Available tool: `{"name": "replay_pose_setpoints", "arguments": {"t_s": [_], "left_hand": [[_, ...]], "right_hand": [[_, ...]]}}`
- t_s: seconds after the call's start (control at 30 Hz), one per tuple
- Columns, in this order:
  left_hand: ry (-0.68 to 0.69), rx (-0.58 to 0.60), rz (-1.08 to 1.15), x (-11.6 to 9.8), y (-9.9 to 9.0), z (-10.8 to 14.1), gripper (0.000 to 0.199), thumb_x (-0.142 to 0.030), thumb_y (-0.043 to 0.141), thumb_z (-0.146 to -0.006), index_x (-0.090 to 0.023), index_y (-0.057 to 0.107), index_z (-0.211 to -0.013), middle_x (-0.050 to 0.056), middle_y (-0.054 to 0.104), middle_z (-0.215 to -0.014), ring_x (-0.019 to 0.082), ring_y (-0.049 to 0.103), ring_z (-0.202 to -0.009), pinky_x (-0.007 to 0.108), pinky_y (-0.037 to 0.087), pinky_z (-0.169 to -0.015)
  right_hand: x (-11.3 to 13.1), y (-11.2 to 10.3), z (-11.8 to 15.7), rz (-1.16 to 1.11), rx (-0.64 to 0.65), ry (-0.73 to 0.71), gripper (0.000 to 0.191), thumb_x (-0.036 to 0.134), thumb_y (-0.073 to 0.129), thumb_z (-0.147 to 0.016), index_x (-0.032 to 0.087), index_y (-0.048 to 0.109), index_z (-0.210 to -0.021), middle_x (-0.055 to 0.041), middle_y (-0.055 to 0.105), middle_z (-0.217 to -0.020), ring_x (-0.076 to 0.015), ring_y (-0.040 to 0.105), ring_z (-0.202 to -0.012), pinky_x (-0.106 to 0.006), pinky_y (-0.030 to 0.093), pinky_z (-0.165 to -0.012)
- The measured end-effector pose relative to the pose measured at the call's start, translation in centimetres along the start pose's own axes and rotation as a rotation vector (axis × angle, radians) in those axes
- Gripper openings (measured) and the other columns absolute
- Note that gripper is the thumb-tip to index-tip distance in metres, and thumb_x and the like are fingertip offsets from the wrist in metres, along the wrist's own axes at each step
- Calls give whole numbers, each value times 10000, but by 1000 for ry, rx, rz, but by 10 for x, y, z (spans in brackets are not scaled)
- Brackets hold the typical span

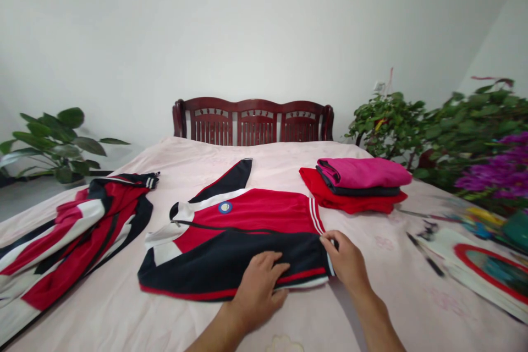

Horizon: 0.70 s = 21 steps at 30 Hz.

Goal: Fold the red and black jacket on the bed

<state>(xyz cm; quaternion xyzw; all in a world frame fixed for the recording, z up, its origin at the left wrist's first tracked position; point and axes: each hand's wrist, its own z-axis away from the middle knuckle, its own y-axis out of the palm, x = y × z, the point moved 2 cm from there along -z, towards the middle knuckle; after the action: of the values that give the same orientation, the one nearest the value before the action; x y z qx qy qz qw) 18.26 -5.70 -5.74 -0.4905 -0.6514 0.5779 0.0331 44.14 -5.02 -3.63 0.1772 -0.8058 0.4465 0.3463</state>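
A person's left hand [258, 297] is lying open and flat on a red, navy and white track jacket [243, 245], pressing down on its navy near side, while the right hand [344, 261] is pinching the jacket's striped band [315, 217] between thumb and fingers at the right end. The jacket is resting on a pale pink bedspread [383, 291] directly in front of the person, its long axis running crosswise from the white collar [163, 236] on the left to that band on the right, with a navy sleeve [231, 179] stretching away toward the head of the bed. The left hand is sitting nearer the middle of the garment and the right hand nearer its end, and the collar lies well apart from both. A second track jacket [70, 242] is lying bunched on the left of the bed, and a folded stack of magenta and red clothes [355, 184] is sitting beyond the right hand. A dark wooden headboard [253, 121] is standing at the far side, a leafy potted plant [53, 146] is rising on the left, and a dark pen [427, 259] is lying on the bedspread to the right.
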Motion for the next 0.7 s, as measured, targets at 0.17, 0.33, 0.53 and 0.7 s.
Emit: {"name": "replay_pose_setpoints", "arguments": {"t_s": [0.17, 0.33, 0.53, 0.7], "left_hand": [[104, 130, -149, 0, 6, 5, 651, -540, 618, -877, -331, 467, -1475, 85, 428, -1573, 307, 340, -1472, 552, 208, -1230], [93, 142, -193, 0, 5, 5, 548, -472, 529, -956, -358, 443, -1485, 56, 400, -1595, 275, 310, -1494, 529, 214, -1235], [94, 192, -170, -1, 4, 3, 601, -509, 553, -939, -355, 417, -1503, 82, 325, -1631, 317, 253, -1513, 583, 178, -1228], [116, 195, -55, 4, -6, 8, 551, -396, 638, -898, -324, 525, -1432, 79, 421, -1582, 306, 319, -1488, 571, 224, -1220]], "right_hand": [[-14, 1, -5, 150, 20, -137, 232, 423, 500, -845, 237, 639, -856, -58, 688, -944, -226, 648, -903, -341, 455, -800], [2, 1, 2, 468, -120, -240, 265, 338, 475, -935, 194, 688, -996, -109, 698, -1002, -256, 636, -937, -383, 471, -820], [27, 37, 23, 620, 30, -603, 436, 375, 444, -985, 188, 612, -1341, -97, 609, -1405, -298, 456, -1364, -489, 312, -1137], [13, 62, 22, 727, 208, -504, 491, 410, 430, -985, 184, 580, -1395, -88, 567, -1456, -324, 427, -1399, -554, 278, -1146]]}}
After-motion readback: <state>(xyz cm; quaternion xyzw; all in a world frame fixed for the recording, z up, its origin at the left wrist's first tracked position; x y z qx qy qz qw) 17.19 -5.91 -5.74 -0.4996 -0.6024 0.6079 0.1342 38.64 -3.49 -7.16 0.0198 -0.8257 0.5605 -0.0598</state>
